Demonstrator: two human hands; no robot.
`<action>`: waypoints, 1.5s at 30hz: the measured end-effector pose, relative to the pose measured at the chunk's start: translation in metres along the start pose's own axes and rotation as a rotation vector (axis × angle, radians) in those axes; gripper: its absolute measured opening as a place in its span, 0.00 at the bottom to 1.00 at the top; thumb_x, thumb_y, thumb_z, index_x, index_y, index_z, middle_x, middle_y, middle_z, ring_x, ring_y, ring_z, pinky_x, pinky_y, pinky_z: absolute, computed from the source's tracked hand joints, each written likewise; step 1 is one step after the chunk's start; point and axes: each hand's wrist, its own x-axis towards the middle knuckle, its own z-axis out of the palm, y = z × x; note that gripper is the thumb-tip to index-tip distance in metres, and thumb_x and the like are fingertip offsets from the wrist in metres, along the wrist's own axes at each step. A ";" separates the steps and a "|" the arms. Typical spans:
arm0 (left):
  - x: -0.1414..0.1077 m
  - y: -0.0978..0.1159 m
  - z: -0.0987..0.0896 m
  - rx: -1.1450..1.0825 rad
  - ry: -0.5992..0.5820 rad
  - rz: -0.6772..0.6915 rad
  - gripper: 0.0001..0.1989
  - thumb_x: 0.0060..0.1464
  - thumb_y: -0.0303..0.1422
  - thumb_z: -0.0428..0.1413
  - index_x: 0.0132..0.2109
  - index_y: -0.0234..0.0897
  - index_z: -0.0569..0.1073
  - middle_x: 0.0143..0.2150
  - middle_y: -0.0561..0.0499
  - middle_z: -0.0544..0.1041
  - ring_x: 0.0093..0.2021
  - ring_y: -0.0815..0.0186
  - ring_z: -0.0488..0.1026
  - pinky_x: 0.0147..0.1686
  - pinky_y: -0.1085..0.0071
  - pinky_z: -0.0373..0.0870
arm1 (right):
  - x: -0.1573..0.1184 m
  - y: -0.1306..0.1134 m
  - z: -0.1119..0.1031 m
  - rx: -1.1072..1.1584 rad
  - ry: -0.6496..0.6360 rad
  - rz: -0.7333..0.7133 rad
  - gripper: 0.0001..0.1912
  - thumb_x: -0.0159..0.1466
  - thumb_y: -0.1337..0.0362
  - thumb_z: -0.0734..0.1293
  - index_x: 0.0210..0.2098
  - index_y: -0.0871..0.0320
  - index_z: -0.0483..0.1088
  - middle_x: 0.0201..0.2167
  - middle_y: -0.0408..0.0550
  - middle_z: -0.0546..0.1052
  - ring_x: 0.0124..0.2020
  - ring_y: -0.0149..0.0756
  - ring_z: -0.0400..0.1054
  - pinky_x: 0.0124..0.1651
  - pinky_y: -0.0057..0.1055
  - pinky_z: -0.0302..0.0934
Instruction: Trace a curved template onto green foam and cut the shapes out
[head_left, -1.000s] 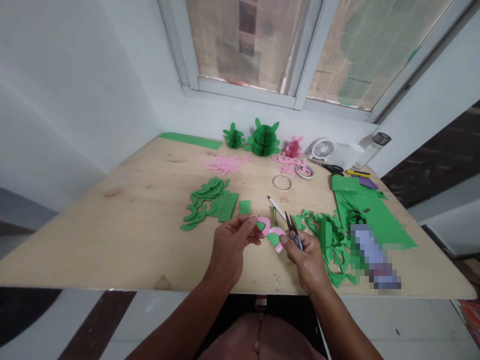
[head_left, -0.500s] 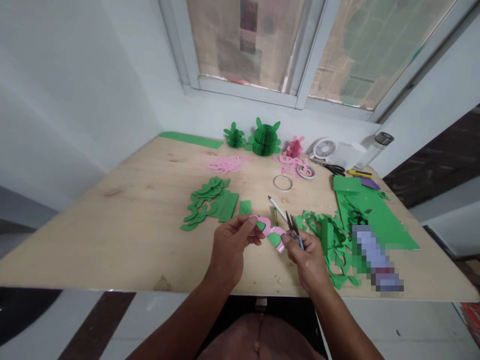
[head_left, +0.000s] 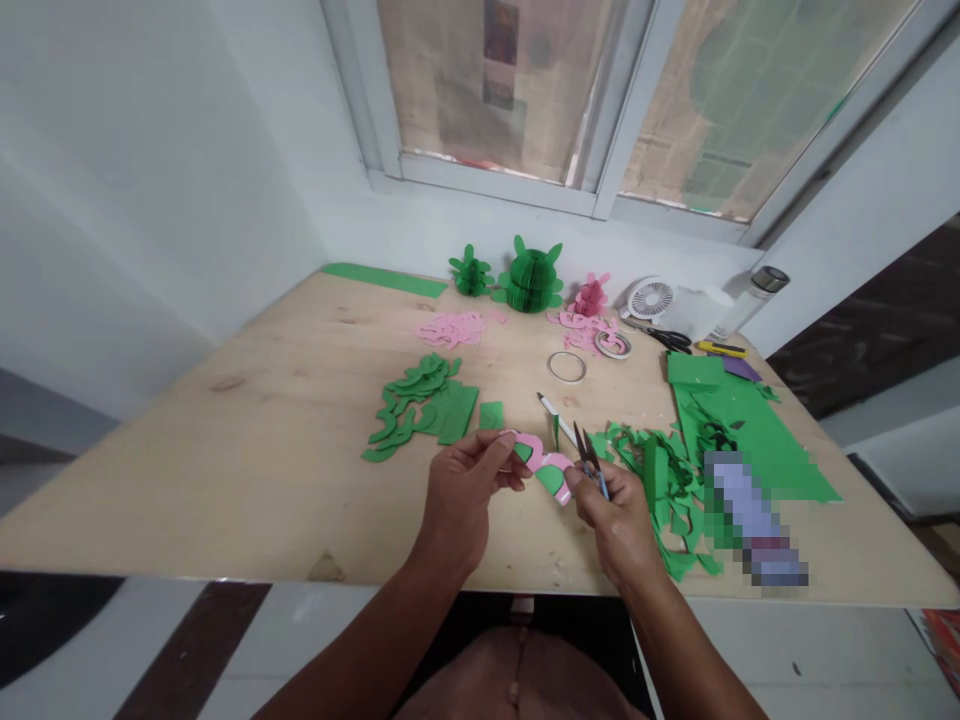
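Between my two hands is a curvy pink paper cutout (head_left: 530,451) with green paper showing in its curves. My left hand (head_left: 472,478) pinches its left end between thumb and fingers. The thumb of my right hand (head_left: 616,510) presses on its right end. A pair of scissors (head_left: 589,458) is also in the right hand, blades pointing up and away, slightly apart; the fingers partly hide the handles. Beyond the hands lie a white pen (head_left: 551,408) and a small green paper square (head_left: 491,414). A thin green scrap (head_left: 556,431) stands beside the pen.
Green cutouts (head_left: 412,395) lie left, pink cutouts (head_left: 450,328) behind them. Green scraps (head_left: 667,480) and a large green sheet (head_left: 780,450) spread right. Paper honeycomb figures (head_left: 530,280), a small fan (head_left: 649,297), a bottle (head_left: 750,300) and tape (head_left: 612,345) stand or lie at the back.
The thin green scrap by the pen looks wider and turned more toward me. Both hands, the cutout and the scissors stay almost where they were.
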 end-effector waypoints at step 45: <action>0.000 0.005 -0.004 0.000 -0.028 -0.071 0.05 0.38 0.31 0.63 0.24 0.33 0.77 0.20 0.50 0.75 0.22 0.69 0.70 0.23 0.73 0.68 | -0.002 0.010 -0.002 0.014 0.007 -0.004 0.18 0.57 0.53 0.68 0.20 0.58 0.62 0.18 0.36 0.52 0.20 0.27 0.39 0.21 0.27 0.37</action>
